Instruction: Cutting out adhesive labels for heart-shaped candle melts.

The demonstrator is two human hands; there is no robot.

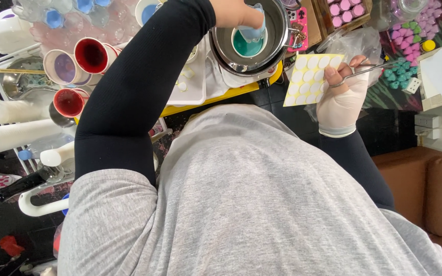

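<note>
Teal wax (245, 47) sits melted inside the steel pot (277, 30), where the left hand (234, 13) grips a pale blue piece (254, 28), while beside it the right hand (341, 89) pinches tweezers (372, 66) against the unused yellow sticker sheet (310, 76).

Left hand (236, 13) over steel pot (277, 36); right hand (341, 94) gripping tweezers (379, 66), sticker sheet (310, 76).

Red-filled cups (92, 55) and a white paper roll (11, 137) at left

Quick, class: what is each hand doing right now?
Left hand: closed on a pale blue object over the metal pot.
Right hand: closed on metal tweezers and a yellow sticker sheet.
</note>
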